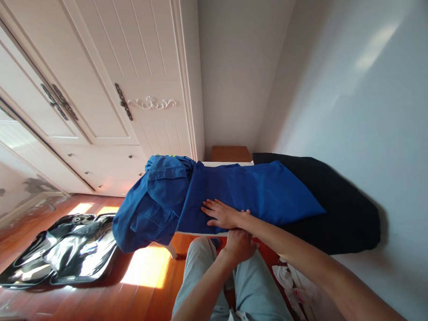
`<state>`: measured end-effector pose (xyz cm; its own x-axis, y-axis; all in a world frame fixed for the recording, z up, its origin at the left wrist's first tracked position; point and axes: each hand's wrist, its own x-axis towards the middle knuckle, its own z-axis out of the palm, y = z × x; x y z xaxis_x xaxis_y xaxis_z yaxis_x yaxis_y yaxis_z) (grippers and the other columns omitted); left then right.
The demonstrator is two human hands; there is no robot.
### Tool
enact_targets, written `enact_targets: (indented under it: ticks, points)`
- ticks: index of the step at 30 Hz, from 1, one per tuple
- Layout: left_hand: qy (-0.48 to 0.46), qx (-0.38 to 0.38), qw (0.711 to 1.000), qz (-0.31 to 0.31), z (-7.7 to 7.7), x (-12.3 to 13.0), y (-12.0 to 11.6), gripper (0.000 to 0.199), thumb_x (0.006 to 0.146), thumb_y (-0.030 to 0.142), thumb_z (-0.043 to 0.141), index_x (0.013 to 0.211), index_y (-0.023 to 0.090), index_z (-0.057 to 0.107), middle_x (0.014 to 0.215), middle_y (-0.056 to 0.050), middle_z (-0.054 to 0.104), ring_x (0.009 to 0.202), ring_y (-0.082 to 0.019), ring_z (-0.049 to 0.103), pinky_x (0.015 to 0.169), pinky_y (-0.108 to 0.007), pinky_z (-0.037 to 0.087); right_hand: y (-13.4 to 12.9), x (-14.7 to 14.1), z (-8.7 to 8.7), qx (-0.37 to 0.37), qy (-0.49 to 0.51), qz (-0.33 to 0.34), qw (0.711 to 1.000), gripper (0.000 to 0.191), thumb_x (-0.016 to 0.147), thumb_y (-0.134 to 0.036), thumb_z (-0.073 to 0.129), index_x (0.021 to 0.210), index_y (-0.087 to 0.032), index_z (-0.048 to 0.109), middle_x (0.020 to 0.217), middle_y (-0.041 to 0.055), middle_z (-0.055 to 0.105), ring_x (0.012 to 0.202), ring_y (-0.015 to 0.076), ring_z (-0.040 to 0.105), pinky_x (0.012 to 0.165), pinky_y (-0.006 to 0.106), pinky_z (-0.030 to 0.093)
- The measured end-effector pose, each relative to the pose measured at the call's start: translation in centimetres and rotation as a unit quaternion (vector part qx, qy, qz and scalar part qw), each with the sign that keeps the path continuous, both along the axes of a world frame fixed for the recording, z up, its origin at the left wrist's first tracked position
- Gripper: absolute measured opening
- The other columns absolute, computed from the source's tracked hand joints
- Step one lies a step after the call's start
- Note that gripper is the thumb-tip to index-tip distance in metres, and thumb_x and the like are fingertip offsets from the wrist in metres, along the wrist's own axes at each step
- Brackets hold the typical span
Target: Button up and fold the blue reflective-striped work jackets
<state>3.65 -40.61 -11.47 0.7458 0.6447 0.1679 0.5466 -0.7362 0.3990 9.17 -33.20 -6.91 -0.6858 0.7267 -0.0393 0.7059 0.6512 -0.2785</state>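
Observation:
A blue garment (250,189) is spread over a white-edged surface in front of me. My right hand (221,214) lies flat on its near part, fingers spread. My left hand (241,245) is wrapped around my right wrist, close to the near edge of the cloth. To the left, a bunched blue garment part (152,200) with a flap pocket hangs over the end; whether it joins the flat piece I cannot tell. A black cloth item (345,216) extends out to the right, partly under the blue fabric.
An open suitcase (76,249) with packed items lies on the wooden floor (110,304) at left. Behind stands a white wardrobe (154,55), beside a brown wooden box-like piece (231,154). The wall (373,103) closes off the right. White cloths (292,289) lie near my legs.

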Motion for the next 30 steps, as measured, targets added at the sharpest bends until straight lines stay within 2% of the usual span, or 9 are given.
enact_targets:
  ticks: [5,8,12,14,17,20,22,26,30]
  points:
    - [-0.05,-0.062,0.997,0.015,1.1,-0.4,0.2,0.07,0.085,0.035,0.058,0.149,0.012,0.04,0.155,-0.015,0.037,0.145,-0.034,0.03,0.119,-0.05,0.027,-1.6,1.3,1.6,-0.019,0.06,-0.016,0.998,0.067,0.096,-0.048,0.051,0.153,-0.017,0.032,0.16,0.0125,0.025,0.15,0.0246,0.015,0.122,0.044,0.016]
    - [-0.139,-0.091,0.986,0.033,2.6,-1.6,-1.3,0.047,0.086,0.024,0.055,0.133,0.017,0.059,0.138,-0.013,0.059,0.131,-0.032,0.05,0.11,-0.048,0.04,-3.0,3.7,2.9,-0.038,0.114,-0.058,0.991,0.067,0.094,-0.049,0.054,0.152,-0.02,0.035,0.159,0.0107,0.028,0.15,0.0248,0.018,0.122,0.047,0.016]
    - [-0.311,-0.126,0.928,0.161,2.3,-5.1,-4.2,0.026,0.09,0.022,0.05,0.104,0.021,0.072,0.114,-0.011,0.07,0.109,-0.027,0.063,0.097,-0.044,0.048,-6.3,8.6,4.1,-0.042,0.253,-0.195,0.947,0.064,0.093,-0.053,0.055,0.149,-0.025,0.041,0.157,0.01,0.036,0.146,0.0271,0.029,0.12,0.05,0.023]
    - [-0.38,-0.217,0.864,0.251,0.8,-7.2,-5.0,0.019,0.088,0.028,0.056,0.094,0.02,0.073,0.1,-0.01,0.073,0.097,-0.026,0.067,0.086,-0.039,0.052,-8.9,10.9,3.9,-0.106,0.324,-0.268,0.901,0.066,0.092,-0.057,0.053,0.149,-0.025,0.041,0.151,0.0124,0.044,0.139,0.0286,0.041,0.115,0.051,0.033]
    - [-0.452,-0.437,0.685,0.37,-2.1,-9.7,-4.5,0.022,0.077,0.031,0.072,0.093,0.016,0.071,0.087,-0.011,0.074,0.085,-0.026,0.07,0.065,-0.03,0.052,-13.3,12.9,2.0,-0.336,0.366,-0.268,0.826,0.073,0.086,-0.062,0.061,0.143,-0.019,0.049,0.128,0.0178,0.064,0.112,0.0301,0.065,0.099,0.05,0.048]
    - [-0.557,-0.548,0.496,0.379,-3.4,-10.8,-2.9,0.028,0.075,0.028,0.075,0.098,0.015,0.067,0.097,-0.013,0.074,0.088,-0.024,0.072,0.063,-0.027,0.053,-17.0,13.1,-1.0,-0.452,0.402,-0.272,0.748,0.078,0.077,-0.067,0.068,0.133,-0.013,0.059,0.11,0.0182,0.072,0.093,0.0292,0.072,0.091,0.048,0.052]
    - [-0.613,-0.559,0.442,0.34,-3.3,-10.7,-1.8,0.022,0.077,0.023,0.074,0.094,0.013,0.065,0.099,-0.014,0.074,0.092,-0.024,0.072,0.072,-0.029,0.056,-18.5,12.4,-2.8,-0.45,0.429,-0.326,0.712,0.078,0.076,-0.069,0.067,0.132,-0.015,0.06,0.115,0.0181,0.07,0.097,0.0297,0.071,0.092,0.048,0.051]
    - [-0.611,-0.563,0.444,0.336,-1.9,-9.7,-0.1,0.017,0.078,0.019,0.074,0.09,0.012,0.064,0.079,-0.012,0.073,0.079,-0.024,0.074,0.069,-0.03,0.058,-18.6,9.8,-3.7,-0.418,0.477,-0.355,0.687,0.079,0.075,-0.07,0.067,0.133,-0.017,0.059,0.126,0.018,0.065,0.108,0.0305,0.067,0.096,0.046,0.049]
    - [-0.62,-0.526,0.459,0.358,-0.3,-8.9,1.2,0.025,0.077,0.015,0.075,0.1,0.014,0.065,0.085,-0.008,0.074,0.071,-0.021,0.072,0.069,-0.035,0.06,-16.5,7.5,-1.2,-0.423,0.5,-0.28,0.702,0.076,0.076,-0.064,0.071,0.133,-0.014,0.058,0.126,0.0188,0.065,0.11,0.0301,0.067,0.099,0.047,0.048]
